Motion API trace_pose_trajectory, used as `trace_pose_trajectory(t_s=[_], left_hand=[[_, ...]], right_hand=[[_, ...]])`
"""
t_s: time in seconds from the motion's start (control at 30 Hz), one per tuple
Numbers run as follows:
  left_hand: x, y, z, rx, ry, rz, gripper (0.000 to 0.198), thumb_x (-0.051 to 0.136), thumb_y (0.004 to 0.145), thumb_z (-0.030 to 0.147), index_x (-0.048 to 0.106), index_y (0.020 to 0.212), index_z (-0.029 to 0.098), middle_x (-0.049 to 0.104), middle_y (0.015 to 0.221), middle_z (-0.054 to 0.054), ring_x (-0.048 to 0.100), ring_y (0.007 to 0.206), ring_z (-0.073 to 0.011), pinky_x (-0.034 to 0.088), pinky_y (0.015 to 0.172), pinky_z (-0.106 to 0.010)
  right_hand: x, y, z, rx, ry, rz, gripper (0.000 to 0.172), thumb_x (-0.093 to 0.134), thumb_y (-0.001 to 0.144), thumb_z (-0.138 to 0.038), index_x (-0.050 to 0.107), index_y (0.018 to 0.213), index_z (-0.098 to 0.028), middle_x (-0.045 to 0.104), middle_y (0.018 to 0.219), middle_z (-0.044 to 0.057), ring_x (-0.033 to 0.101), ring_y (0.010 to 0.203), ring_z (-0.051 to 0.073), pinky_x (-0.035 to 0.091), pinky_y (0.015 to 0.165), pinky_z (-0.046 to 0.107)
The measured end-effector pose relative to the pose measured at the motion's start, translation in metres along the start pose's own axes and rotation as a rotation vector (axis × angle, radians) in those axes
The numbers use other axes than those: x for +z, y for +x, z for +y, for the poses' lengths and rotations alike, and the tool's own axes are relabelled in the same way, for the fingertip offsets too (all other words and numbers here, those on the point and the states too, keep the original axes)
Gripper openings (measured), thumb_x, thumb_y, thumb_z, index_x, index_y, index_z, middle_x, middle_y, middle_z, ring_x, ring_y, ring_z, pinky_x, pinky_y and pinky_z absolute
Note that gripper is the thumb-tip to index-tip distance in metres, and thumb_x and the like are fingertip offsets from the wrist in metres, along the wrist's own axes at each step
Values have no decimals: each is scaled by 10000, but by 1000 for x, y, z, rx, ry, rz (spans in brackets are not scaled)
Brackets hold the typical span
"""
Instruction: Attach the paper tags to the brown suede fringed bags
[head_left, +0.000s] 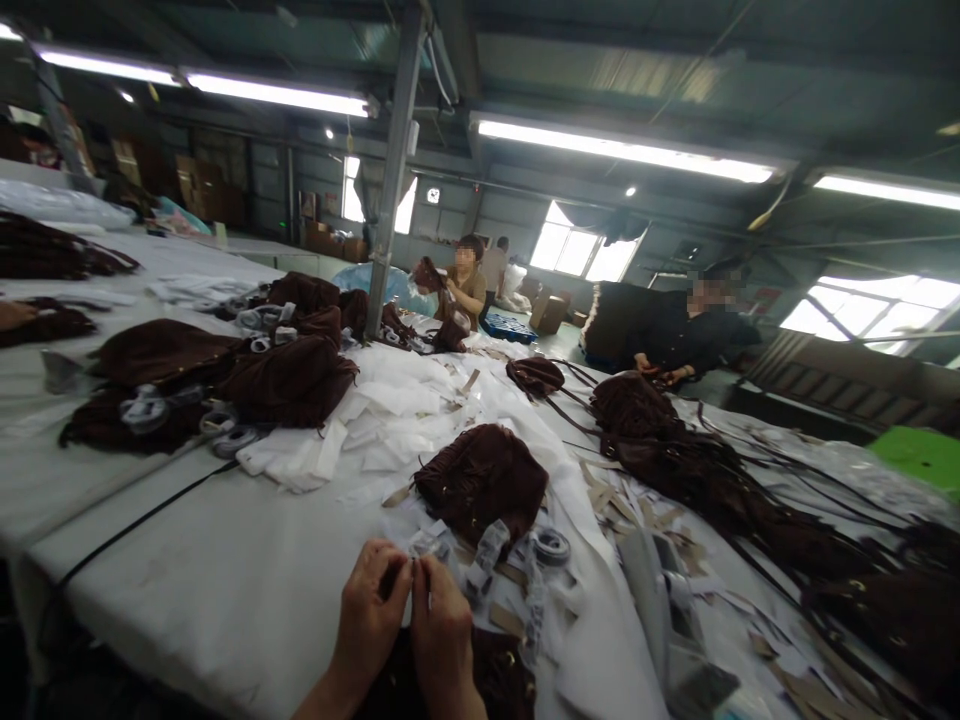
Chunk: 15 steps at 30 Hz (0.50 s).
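At the near edge of the surface (225, 590), the left hand (370, 612) and right hand (442, 628) meet. Both sets of fingers are pinched closed on a small pale wrap (424, 545) above a brown bag (510, 672). A second bag (484, 480) lies just beyond, among paper scraps (375, 420).

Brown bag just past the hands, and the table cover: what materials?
Brown bag: looks like suede or a suede-like fabric, matte dark brown, soft and slumped, seemingly fringed; real or faux cannot be told. Table cover: white cloth, it seems, matte, draped over the edge.
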<state>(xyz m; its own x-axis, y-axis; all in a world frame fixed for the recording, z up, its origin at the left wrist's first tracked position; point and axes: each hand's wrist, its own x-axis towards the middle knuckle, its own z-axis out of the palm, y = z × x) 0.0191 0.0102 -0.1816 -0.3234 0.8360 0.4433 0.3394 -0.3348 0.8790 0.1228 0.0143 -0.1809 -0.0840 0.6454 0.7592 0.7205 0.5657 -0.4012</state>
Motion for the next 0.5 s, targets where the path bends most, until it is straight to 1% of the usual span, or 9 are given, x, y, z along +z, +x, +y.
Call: trace_pose_trajectory(t_s=[0.07, 0.13, 0.17, 0.2, 0.23, 0.3, 0.33, 0.4, 0.5], left_hand=[[1, 0, 1, 33, 27, -22, 141, 537, 839, 312, 594, 750, 218, 581, 818, -34, 590, 803, -206, 502, 741, -321], [0, 0, 0, 15, 13, -47, 138, 534, 841, 305, 578, 744, 216, 568, 807, -31, 588, 802, -204, 498, 751, -328], [-1, 0, -1, -12, -23, -76, 123, 532, 843, 305, 574, 771, 215, 570, 806, -28, 594, 798, -201, 500, 751, -327], [-2, 0, -3, -51, -81, -116, 101, 531, 842, 305, 574, 829, 214, 581, 820, -27, 605, 803, -199, 505, 753, -326], [-4, 0, -6, -98, -151, -163, 122, 537, 837, 303, 568, 913, 213, 598, 852, -29, 621, 821, -198, 510, 761, -324], [-10, 0, -12, -213, -274, -249, 281, 567, 809, 295, 527, 1075, 214, 625, 921, -34, 645, 852, -198, 517, 775, -321], [-14, -1, -14, -274, -311, -270, 345, 592, 787, 292, 513, 1114, 212, 630, 932, -34, 651, 853, -199, 518, 776, -321], [-19, -2, -18, -392, -356, -251, 375, 647, 742, 289, 532, 1086, 198, 629, 891, -24, 651, 836, -199, 514, 769, -315], [-22, -3, -15, -545, -488, -143, 384, 701, 694, 279, 544, 1031, 182, 620, 830, -3, 636, 796, -178, 512, 725, -281]], right_hand=[[0, 1, 1, 11, -18, -40, 308, 323, 990, -264, 588, 853, -186, 670, 708, 38, 665, 619, 147, 504, 580, 221], [0, 2, 3, 60, -25, -83, 310, 316, 990, -276, 571, 835, -192, 652, 686, 31, 652, 603, 150, 487, 556, 228], [0, 2, 4, 91, -26, -98, 307, 313, 989, -280, 562, 830, -196, 646, 682, 27, 645, 598, 151, 478, 546, 231], [-1, 2, 5, 124, -28, -103, 301, 313, 987, -282, 553, 825, -200, 640, 678, 22, 638, 591, 151, 469, 539, 232], [-1, 1, 7, 153, -32, -100, 293, 315, 985, -283, 544, 821, -204, 632, 671, 16, 630, 580, 150, 459, 531, 234], [-2, 0, 10, 192, -49, -79, 280, 317, 981, -278, 529, 813, -206, 617, 657, 7, 615, 560, 147, 444, 525, 237], [-2, -1, 11, 196, -62, -70, 275, 319, 979, -272, 524, 808, -205, 613, 657, 7, 612, 560, 147, 442, 530, 239], [1, -4, 8, 169, -96, -73, 273, 321, 976, -256, 520, 797, -203, 607, 660, 12, 609, 570, 149, 440, 542, 243], [6, -10, -5, 70, -113, -102, 286, 322, 972, -232, 529, 777, -200, 597, 655, 17, 595, 563, 147, 429, 540, 244]])
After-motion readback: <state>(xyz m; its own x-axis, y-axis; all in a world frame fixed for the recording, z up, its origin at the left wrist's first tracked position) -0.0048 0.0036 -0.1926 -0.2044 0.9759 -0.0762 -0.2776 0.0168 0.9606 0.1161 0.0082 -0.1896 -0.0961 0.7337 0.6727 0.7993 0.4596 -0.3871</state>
